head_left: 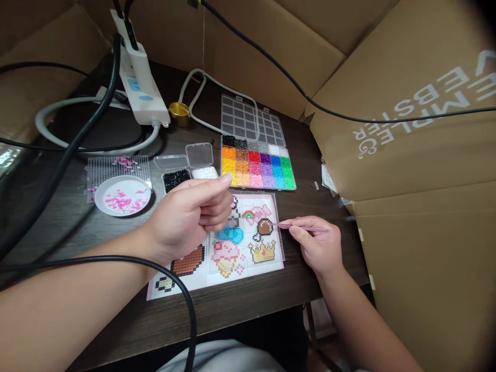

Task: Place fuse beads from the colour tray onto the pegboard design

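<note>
My left hand (194,214) is raised over the pattern sheet (196,284), fingers curled in and thumb on top. Whatever its palm may hold is hidden. With my right hand (321,248) I grip thin pink tweezers (310,228), their tip pointing left, close to the brown drumstick picture (265,226). A clear pegboard (280,237) lies over the sheet's right half. Under it show a crown (262,252), an ice cream cone (225,258) and a blue bow (230,235). My left hand and wrist cover part of the sheet.
Behind the sheet stands an open bead box (258,164) with coloured compartments. Small boxes of black beads (176,179) and white beads (204,172) sit left of it. A white dish (101,199) holds pink and white beads. Black cable (188,305) crosses my left forearm; cardboard walls (418,217) surround the table.
</note>
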Demonstrator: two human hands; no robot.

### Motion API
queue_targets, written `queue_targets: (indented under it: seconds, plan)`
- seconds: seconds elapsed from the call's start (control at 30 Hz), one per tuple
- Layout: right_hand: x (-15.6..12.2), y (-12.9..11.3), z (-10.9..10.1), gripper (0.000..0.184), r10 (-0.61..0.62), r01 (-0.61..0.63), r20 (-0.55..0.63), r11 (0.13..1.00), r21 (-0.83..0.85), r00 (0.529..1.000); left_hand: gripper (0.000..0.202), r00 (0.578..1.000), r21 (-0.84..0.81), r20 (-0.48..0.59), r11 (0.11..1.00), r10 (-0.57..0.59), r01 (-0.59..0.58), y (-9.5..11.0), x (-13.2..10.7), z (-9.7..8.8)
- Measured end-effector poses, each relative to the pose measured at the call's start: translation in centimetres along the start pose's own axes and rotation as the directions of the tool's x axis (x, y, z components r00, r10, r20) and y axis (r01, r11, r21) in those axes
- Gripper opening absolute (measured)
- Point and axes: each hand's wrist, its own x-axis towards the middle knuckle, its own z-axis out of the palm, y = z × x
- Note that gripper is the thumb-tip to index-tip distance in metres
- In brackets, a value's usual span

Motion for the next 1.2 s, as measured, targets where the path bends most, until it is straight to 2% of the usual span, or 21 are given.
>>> queue_targets:
  seconds: [0.47,1.2]
  plan:
    - [-0.02,0.12,-0.19,0.011,-0.029,0.029,0.023,0.999,-0.03,0.999,0.05,1.0,0.02,-0.001,1.0,0.001,-0.001,-0.19,0.18,-0.1]
    - [-0.16,0.66,-0.4,0.009,0.017,-0.017,0.009,1.0,0.022,1.0,0.05,1.0,0.017,0.01,1.0,0.011,-0.011,-0.1,0.1,-0.04]
